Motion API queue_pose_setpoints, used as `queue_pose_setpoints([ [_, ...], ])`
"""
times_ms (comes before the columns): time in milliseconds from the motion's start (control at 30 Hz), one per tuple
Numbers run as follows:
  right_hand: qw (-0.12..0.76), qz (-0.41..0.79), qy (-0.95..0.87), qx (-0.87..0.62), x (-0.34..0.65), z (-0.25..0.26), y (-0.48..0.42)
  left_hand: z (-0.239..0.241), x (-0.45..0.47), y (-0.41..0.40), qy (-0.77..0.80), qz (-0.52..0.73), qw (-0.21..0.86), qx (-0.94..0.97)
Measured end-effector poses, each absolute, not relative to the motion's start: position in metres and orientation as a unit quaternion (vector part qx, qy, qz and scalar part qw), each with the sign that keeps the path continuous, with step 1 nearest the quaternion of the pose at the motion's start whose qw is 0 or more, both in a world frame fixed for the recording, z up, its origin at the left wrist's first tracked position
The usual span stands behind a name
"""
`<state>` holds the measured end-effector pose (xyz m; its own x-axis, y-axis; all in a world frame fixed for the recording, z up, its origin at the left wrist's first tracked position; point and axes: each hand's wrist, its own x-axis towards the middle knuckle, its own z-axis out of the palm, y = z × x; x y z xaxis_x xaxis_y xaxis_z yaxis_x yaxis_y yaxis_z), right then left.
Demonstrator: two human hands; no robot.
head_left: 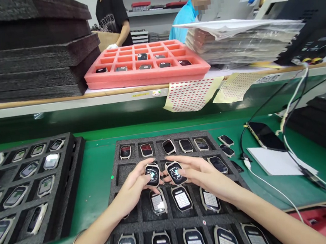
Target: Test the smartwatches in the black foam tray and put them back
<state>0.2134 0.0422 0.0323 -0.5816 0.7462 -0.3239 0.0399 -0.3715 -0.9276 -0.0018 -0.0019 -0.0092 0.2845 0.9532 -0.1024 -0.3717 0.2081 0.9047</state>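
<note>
Electronics workshop | green bench (95, 160) | foam trays (173, 224) of smartwatches (182, 198) | knobbed instrument (311, 32) | people (112, 11) behind

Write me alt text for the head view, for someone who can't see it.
The left hand and right hand each hold a lit smartwatch over a black foam tray of more smartwatches. A second foam tray of smartwatches lies at left, and a pink foam tray sits on the shelf beyond.

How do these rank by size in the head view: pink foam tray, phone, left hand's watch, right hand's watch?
1. Pink foam tray
2. Phone
3. Left hand's watch, right hand's watch: too alike to rank
</note>
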Motion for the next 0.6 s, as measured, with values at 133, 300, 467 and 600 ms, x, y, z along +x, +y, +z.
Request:
queue_pose_setpoints([
  [133,0.236,0.689,-0.553,-0.405,0.2142,0.0313,0.0422,-0.0075,-0.0020,-0.0034,0.360,0.470,0.686,0.422],
  [300,0.239,0.700,-0.553,-0.383,0.2140,0.0320,0.0424,-0.0078,-0.0024,-0.0037,0.365,0.462,0.682,0.433],
  [467,0.248,0.702,-0.553,-0.373,0.2136,0.0342,0.0402,-0.0074,-0.0016,-0.0034,0.366,0.452,0.673,0.456],
  [600,0.235,0.719,-0.538,-0.371,0.2153,0.0340,0.0374,-0.0058,-0.0014,-0.0042,0.404,0.430,0.634,0.500],
])
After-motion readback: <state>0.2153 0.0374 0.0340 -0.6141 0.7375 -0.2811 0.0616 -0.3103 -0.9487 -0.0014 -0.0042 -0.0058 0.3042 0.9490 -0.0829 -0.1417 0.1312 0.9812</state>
